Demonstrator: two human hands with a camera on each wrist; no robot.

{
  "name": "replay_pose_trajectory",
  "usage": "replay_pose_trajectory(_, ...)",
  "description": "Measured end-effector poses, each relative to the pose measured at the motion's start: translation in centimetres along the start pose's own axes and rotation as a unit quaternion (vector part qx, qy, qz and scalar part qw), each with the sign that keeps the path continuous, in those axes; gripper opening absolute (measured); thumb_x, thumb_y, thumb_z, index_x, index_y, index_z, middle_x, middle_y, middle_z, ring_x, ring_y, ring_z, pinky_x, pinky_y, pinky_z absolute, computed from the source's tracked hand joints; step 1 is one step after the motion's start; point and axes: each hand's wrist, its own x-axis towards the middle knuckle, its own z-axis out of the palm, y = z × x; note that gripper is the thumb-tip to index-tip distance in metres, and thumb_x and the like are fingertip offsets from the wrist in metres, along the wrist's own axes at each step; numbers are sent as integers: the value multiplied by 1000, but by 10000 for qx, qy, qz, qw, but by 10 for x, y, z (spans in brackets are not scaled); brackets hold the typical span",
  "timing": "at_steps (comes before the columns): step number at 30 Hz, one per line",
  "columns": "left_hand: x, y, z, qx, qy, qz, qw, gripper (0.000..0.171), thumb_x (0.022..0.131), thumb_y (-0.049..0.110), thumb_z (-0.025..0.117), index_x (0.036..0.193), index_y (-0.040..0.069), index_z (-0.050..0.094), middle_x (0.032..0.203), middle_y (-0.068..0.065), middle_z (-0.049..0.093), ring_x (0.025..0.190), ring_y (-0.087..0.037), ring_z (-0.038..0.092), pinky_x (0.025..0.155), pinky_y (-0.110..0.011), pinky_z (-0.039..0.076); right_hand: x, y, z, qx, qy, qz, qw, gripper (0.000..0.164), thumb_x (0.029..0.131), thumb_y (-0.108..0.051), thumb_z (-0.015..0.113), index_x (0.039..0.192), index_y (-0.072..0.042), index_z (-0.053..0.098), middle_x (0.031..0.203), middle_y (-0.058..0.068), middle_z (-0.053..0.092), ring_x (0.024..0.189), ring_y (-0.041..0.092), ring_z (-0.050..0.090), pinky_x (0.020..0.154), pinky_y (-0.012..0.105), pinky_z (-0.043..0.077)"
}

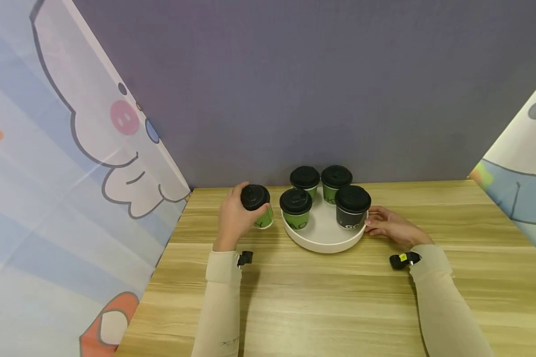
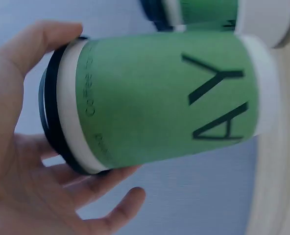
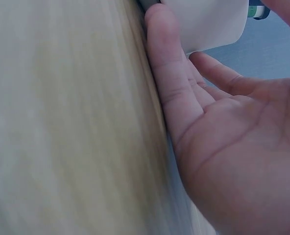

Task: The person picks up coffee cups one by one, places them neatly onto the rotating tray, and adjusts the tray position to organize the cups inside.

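Observation:
My left hand (image 1: 235,218) grips a green paper coffee cup (image 2: 159,98) round its black lid (image 2: 52,107), just left of a round white tray (image 1: 323,242). Dark letters "AY" show on its sleeve in the left wrist view. Four-sided in layout, the tray's load is green cups with black lids, such as the front-left cup (image 1: 296,208), plus one dark grey cup (image 1: 353,208) at the right. Against the tray's right side rest the fingers of my right hand (image 1: 390,227). In the right wrist view those fingers (image 3: 169,73) lie low along the white wall, close over the table.
A wood-grain table (image 1: 321,302) runs beneath everything. Behind the tray rises a grey panel (image 1: 295,89). Cartoon-printed sheets stand at the left (image 1: 49,198) and right. Both wrists wear small black cameras.

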Motion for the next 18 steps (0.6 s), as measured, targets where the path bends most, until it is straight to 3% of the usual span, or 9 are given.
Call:
replay_pose_trajectory(10, -10, 23, -19, -211, -629, 631, 9958, 74, 75, 58, 84, 134, 18, 63, 129, -4, 67, 120, -28, 61, 99, -50, 51, 1, -1, -1, 3, 64, 138, 9999, 67, 103, -7, 59, 152, 9, 16, 117, 2, 57, 99, 7, 66, 88, 26, 59)
replay_pose_trajectory(18, -14, 37, -17, -629, -1166, 1117, 9849, 72, 75, 62, 84, 132, 21, 65, 128, 6, 67, 117, -16, 61, 97, -41, 54, -1, -3, 2, -92, 150, 186, 9997, 72, 102, -8, 62, 154, 10, 15, 121, 7, 54, 99, 7, 66, 88, 27, 59)
